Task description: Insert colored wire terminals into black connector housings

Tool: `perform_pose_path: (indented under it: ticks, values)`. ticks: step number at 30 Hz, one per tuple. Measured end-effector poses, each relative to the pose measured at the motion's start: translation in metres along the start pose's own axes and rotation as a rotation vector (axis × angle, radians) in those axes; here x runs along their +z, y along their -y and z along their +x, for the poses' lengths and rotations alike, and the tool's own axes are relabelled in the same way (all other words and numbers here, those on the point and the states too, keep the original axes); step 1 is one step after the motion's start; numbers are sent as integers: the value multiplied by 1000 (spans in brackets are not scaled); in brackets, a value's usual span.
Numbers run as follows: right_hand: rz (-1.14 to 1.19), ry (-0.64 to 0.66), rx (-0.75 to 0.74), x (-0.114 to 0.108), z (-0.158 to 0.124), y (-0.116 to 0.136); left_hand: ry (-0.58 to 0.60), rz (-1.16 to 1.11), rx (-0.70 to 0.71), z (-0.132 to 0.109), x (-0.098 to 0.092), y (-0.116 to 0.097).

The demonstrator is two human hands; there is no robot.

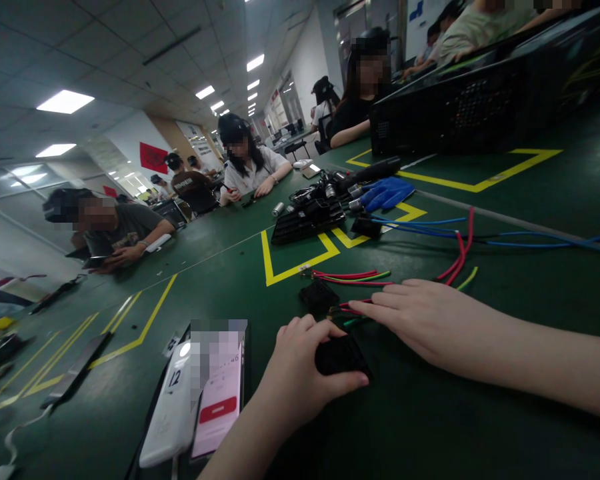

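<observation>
1. Clamping left hand [305, 360] on small black rectangular block [344, 357], on or just above dark green tabletop [220, 287].
2. Holding right hand [417, 317] over thin red and green wires [345, 308]; can't tell if pinching or only touching.
3. Having second black block [319, 295] just beyond first.

Plastic block [344, 355], smooth tabletop [420, 427]

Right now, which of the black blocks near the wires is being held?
The nearest block, in the left hand; the middle block and farthest block lie unheld.
</observation>
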State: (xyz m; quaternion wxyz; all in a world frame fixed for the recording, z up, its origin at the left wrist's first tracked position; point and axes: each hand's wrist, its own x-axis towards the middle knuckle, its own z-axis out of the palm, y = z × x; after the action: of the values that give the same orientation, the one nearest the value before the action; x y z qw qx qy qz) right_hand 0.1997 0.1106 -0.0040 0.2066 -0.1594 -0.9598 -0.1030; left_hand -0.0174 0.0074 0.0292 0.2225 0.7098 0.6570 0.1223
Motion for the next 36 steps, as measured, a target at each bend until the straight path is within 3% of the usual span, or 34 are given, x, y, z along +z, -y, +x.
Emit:
perform_pose_path:
  ticks: [5,9,15,19,21,24,28,33,36]
  values:
    - [-34,-6,-52,6,0,-1,-3,-11,-10,0,2,0]
    - [-16,-7,4,-1,3,-5,-9,-12,-17,0,3,0]
    - [-76,-38,326,-12,2,-48,-36,4,-47,0,6,1]
    - [-158,70,604,-11,-6,-97,-64,16,-70,0,6,3]
    - [-166,97,658,-6,-10,-115,-63,16,-77,0,6,3]
    - [-150,146,643,2,-14,-124,-74,19,-66,0,7,2]
    - [-154,141,538,8,-15,-114,-107,48,-54,0,8,2]
    - [-216,44,460,6,-6,-104,-178,116,-101,3,7,3]
    - [-263,-126,467,-3,1,-99,-209,119,-121,4,8,5]
